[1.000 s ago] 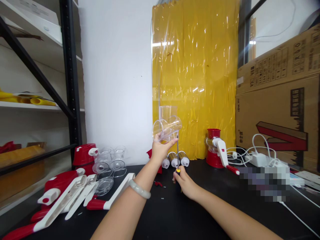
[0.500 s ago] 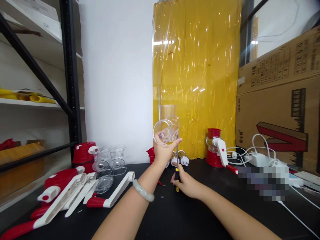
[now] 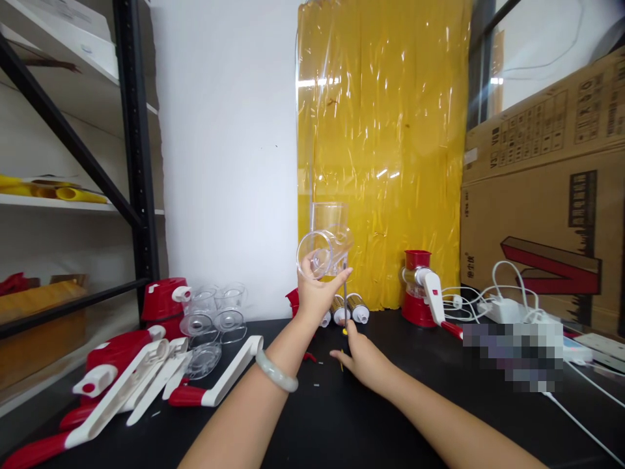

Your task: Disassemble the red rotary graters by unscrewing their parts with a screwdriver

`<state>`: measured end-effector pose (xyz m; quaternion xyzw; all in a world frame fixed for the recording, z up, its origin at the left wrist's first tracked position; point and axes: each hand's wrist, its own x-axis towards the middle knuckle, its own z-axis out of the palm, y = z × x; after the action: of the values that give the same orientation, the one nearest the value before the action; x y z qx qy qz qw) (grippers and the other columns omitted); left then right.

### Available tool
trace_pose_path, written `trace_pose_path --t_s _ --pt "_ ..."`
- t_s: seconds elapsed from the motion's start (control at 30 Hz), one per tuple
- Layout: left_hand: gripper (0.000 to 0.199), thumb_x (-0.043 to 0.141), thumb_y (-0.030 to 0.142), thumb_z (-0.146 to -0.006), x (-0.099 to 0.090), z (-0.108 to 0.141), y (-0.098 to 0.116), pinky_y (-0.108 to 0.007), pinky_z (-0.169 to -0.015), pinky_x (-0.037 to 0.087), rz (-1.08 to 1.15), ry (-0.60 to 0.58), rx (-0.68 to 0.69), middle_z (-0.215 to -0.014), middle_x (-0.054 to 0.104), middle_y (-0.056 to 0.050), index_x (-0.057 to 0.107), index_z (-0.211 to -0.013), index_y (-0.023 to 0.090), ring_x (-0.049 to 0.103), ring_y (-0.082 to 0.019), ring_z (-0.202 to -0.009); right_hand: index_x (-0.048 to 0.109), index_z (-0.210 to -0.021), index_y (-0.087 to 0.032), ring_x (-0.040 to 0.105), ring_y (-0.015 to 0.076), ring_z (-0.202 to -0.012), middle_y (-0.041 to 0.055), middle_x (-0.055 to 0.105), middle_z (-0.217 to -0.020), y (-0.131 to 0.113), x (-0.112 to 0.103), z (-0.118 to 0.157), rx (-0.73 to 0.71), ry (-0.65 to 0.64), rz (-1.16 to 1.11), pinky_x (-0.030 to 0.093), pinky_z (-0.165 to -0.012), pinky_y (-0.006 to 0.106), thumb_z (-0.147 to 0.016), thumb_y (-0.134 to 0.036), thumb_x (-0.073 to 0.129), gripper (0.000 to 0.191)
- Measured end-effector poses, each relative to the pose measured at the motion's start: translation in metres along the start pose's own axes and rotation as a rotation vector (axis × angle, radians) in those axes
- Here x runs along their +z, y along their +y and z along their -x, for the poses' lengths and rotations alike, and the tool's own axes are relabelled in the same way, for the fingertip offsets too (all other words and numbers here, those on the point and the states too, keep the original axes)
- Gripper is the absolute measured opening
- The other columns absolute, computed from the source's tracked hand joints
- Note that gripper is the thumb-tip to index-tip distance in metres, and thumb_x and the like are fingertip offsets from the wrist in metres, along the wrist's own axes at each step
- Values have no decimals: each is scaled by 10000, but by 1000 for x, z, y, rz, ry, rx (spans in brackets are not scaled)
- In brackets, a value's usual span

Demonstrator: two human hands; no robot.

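Observation:
My left hand [image 3: 317, 285] grips a clear plastic grater housing [image 3: 333, 225] from below, its round opening facing me and its square chute upward. Beneath it, my right hand [image 3: 360, 352] is closed round the handle of a screwdriver [image 3: 345, 299]; most of the black and yellow handle is hidden by the fingers. The shaft points upward, and its tip is at the underside of the housing near my left thumb. Whether the tip touches a screw is too small to tell.
On the left lie white crank handles [image 3: 234, 374] with red grips, red bases [image 3: 166, 299] and more clear housings [image 3: 229, 303]. Behind my hands are grater drums [image 3: 359, 308]. An assembled red grater [image 3: 418, 293], white cables [image 3: 520, 293] and a cardboard box [image 3: 541, 195] occupy the right.
My right hand's fingers have shifted round the screwdriver handle, now covering more of it. The clear housing has moved very slightly; my left hand still grips it.

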<state>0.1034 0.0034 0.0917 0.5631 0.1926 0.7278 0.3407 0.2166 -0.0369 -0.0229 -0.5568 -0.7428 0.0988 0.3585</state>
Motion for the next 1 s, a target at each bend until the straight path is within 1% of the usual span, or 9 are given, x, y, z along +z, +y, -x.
trace_pose_path --t_s 0.1,0.17,0.37,0.5,0.57,0.63,0.73,0.83,1.0 --pt "714 865 277 -526 -2 -3 -1 -366 -1005 440 -15 -8 51 -1187 630 -101 548 -1162 210 601 -237 -1126 416 -1251 -127 648 289 -912 174 652 -985 2 2 0 -39 0 -62 456 -795 381 -863 -291 559 445" --pt "671 849 281 -562 -3 -5 1 -377 -1010 442 -11 -41 49 -1178 646 -99 556 -1161 203 614 -234 -1111 414 -1251 -135 645 266 -879 148 653 -960 5 4 -1 -65 3 -123 456 -801 375 -873 -289 539 426" --pt "556 823 264 -611 -8 -11 17 -406 -1016 448 40 -183 -1 -1174 667 -107 570 -1099 184 643 -231 -1071 311 -1382 -193 621 199 -808 64 648 -924 12 9 -6 -151 -10 -381 470 -792 351 -851 -193 524 572" --pt "550 827 266 -606 -14 -18 14 -423 -1003 453 73 -229 -52 -1154 676 -114 549 -1073 179 658 -227 -1044 282 -1368 -212 625 188 -870 54 621 -964 14 13 -9 -139 -48 -565 482 -833 363 -812 -153 533 614" --pt "551 834 261 -591 -17 -21 11 -417 -1009 446 93 -247 -66 -1137 683 -106 559 -1060 179 657 -223 -1044 320 -1309 -219 630 194 -926 50 617 -967 15 16 -9 -140 -70 -650 477 -875 380 -801 -172 552 561" --pt "549 841 268 -578 -17 -24 9 -407 -1012 440 134 -230 -98 -1123 684 -98 573 -1048 179 648 -221 -1057 388 -1209 -223 633 202 -950 46 620 -943 16 18 -10 -149 -57 -706 469 -903 398 -806 -223 573 443" --pt "546 839 304 -579 -19 -26 14 -399 -977 459 201 -122 -209 -1126 672 -91 573 -1042 189 628 -223 -1079 443 -1107 -226 640 205 -918 47 619 -919 12 15 -9 -181 -6 -760 473 -904 410 -830 -327 585 327" --pt "523 835 314 -584 -24 -30 26 -362 -925 479 254 -44 -273 -1143 656 -74 567 -1020 207 618 -206 -1077 454 -1121 -227 642 195 -874 53 619 -934 5 9 -7 -212 41 -792 485 -887 404 -841 -395 589 353" --pt "513 850 261 -553 -33 -34 36 -310 -874 485 271 -10 -251 -1035 670 -37 567 -978 203 643 -156 -953 465 -1153 -225 657 190 -847 53 628 -930 -4 11 -5 -201 37 -822 495 -869 396 -820 -441 631 430"
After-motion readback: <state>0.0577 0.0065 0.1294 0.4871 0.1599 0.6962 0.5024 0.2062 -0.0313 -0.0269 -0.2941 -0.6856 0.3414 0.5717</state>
